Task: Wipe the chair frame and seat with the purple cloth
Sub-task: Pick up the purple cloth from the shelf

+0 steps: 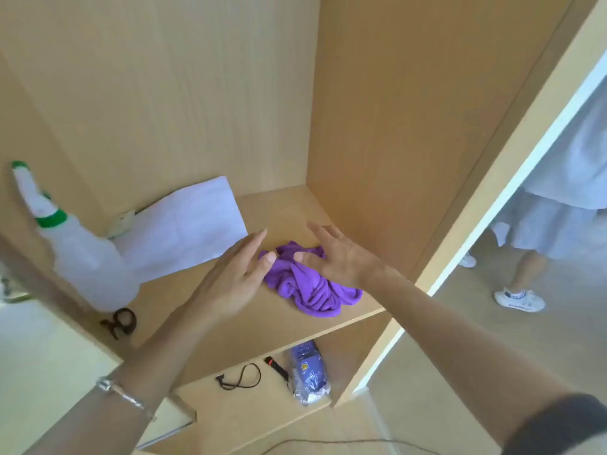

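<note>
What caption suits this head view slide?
Left hand and right hand reach, open, for the purple cloth on a wooden shelf near a spray bottle.

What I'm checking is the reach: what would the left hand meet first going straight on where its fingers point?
Likely the cabinet's back panel near the corner: the left hand points over bare shelf, just past the left edge of the purple cloth, with only its thumb by the cloth. Depth is unclear.
</note>
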`<state>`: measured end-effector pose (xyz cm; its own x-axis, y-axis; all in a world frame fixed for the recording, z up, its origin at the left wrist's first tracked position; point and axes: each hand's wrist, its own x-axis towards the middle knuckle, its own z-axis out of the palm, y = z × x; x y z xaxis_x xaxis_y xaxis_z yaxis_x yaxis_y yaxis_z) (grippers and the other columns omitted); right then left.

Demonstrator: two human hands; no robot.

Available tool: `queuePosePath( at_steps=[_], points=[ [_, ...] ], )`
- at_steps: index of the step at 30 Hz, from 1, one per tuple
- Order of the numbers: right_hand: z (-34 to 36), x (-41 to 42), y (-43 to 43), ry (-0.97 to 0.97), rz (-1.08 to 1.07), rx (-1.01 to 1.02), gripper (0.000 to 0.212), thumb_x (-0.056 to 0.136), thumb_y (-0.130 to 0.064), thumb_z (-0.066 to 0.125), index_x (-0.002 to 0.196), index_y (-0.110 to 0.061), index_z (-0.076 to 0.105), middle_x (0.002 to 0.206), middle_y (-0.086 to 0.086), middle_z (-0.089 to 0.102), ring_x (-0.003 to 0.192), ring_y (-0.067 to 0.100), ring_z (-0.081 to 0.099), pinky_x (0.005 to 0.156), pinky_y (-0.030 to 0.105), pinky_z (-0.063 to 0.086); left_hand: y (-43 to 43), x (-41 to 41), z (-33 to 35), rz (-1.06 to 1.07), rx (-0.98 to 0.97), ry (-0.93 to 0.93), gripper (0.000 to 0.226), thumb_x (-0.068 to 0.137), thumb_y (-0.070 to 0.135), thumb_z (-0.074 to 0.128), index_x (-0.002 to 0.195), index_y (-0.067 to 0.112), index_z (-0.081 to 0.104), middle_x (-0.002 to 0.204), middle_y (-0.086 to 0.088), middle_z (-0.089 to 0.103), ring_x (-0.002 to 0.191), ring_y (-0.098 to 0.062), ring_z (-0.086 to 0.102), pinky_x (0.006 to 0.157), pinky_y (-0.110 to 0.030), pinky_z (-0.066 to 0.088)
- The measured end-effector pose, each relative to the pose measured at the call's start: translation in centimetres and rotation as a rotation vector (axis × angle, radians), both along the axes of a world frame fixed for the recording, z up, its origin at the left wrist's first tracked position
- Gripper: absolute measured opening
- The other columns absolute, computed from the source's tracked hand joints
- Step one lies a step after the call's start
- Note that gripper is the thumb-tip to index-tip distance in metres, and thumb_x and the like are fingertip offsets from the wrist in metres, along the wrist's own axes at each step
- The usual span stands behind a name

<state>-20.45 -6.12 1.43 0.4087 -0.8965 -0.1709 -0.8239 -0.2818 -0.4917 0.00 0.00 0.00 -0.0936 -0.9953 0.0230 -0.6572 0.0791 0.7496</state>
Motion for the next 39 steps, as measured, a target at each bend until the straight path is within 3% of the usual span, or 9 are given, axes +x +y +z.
queuePosePath(
  at_steps=[4, 10, 17, 21, 26, 32, 36, 39],
  points=[
    [-2.4, 0.9, -1.5, 0.085, 0.103, 0.000, 0.090, 0.085, -0.066, 0.050, 0.153, -0.027, 0.005, 0.156, 0.004, 0.018, 0.142, 0.024, 0.022, 0.113, 0.041, 0.023, 0.3, 0.7, -1.6, 0.107, 0.081, -0.042, 0.056, 0.093, 0.056, 0.034, 0.145, 0.041, 0.020, 0.153, 0.020, 0.017, 0.140, 0.003, 0.014, 0.113, -0.025, 0.016],
    [-6.9, 0.9, -3.5, 0.220, 0.114, -0.078, 0.106, 0.069, -0.078, 0.057, 0.150, -0.032, 0.007, 0.150, 0.007, 0.022, 0.142, 0.025, 0.011, 0.111, 0.058, 0.014, 0.4, 0.5, -3.9, 0.145, 0.071, -0.065, 0.060, 0.091, 0.058, 0.034, 0.146, 0.039, 0.021, 0.153, 0.022, 0.018, 0.138, 0.008, 0.014, 0.113, -0.024, 0.015],
    [-10.7, -0.1, -4.5, 0.165, 0.017, -0.045, 0.113, 0.055, -0.078, 0.068, 0.146, -0.043, 0.011, 0.148, 0.001, 0.028, 0.142, 0.023, 0.012, 0.109, 0.060, 0.019, 1.2, 0.0, -4.4, 0.182, 0.095, -0.076, 0.056, 0.093, 0.053, 0.035, 0.146, 0.041, 0.021, 0.152, 0.022, 0.019, 0.138, 0.006, 0.016, 0.111, -0.021, 0.015],
    [-10.7, 1.2, -5.0, 0.114, 0.020, -0.125, 0.121, 0.051, -0.079, 0.068, 0.147, -0.040, 0.005, 0.148, 0.003, 0.026, 0.141, 0.025, 0.015, 0.106, 0.064, 0.023, 1.3, 0.2, -4.0, 0.198, 0.098, -0.093, 0.055, 0.094, 0.051, 0.035, 0.146, 0.041, 0.021, 0.152, 0.022, 0.019, 0.138, 0.005, 0.016, 0.107, -0.017, 0.014],
    [-11.2, 2.3, -5.4, 0.158, 0.090, -0.058, 0.098, 0.065, -0.070, 0.068, 0.145, -0.048, 0.016, 0.150, -0.004, 0.026, 0.141, 0.025, 0.017, 0.107, 0.062, 0.023, 1.4, 0.9, -3.9, 0.224, 0.108, -0.122, 0.055, 0.094, 0.052, 0.035, 0.146, 0.041, 0.021, 0.152, 0.023, 0.019, 0.138, 0.005, 0.016, 0.109, -0.018, 0.014],
    [-12.0, 2.5, -4.7, 0.177, 0.119, -0.211, 0.064, 0.080, -0.055, 0.061, 0.138, -0.042, 0.038, 0.134, -0.004, 0.043, 0.116, 0.031, 0.049, 0.093, 0.046, 0.043, 1.2, 1.1, -3.9, 0.228, 0.107, -0.137, 0.054, 0.095, 0.051, 0.035, 0.146, 0.040, 0.022, 0.152, 0.021, 0.019, 0.138, 0.004, 0.015, 0.108, -0.017, 0.013],
    [-11.5, 2.4, -4.0, 0.125, 0.102, -0.187, 0.055, 0.082, -0.048, 0.062, 0.133, -0.041, 0.044, 0.132, -0.004, 0.045, 0.112, 0.031, 0.053, 0.083, 0.040, 0.045, 1.2, 0.8, -3.4, 0.183, 0.094, -0.155, 0.054, 0.095, 0.051, 0.034, 0.146, 0.039, 0.021, 0.153, 0.021, 0.017, 0.140, 0.002, 0.013, 0.110, -0.018, 0.013],
    [-10.1, 1.9, -3.0, 0.040, 0.070, -0.134, 0.049, 0.080, -0.044, 0.063, 0.127, -0.045, 0.047, 0.127, -0.007, 0.047, 0.115, 0.027, 0.050, 0.082, 0.042, 0.049, 0.9, 0.7, -1.8, 0.172, 0.068, -0.190, 0.054, 0.094, 0.053, 0.032, 0.145, 0.043, 0.019, 0.154, 0.020, 0.016, 0.142, -0.002, 0.011, 0.115, -0.029, 0.014]
  ],
)
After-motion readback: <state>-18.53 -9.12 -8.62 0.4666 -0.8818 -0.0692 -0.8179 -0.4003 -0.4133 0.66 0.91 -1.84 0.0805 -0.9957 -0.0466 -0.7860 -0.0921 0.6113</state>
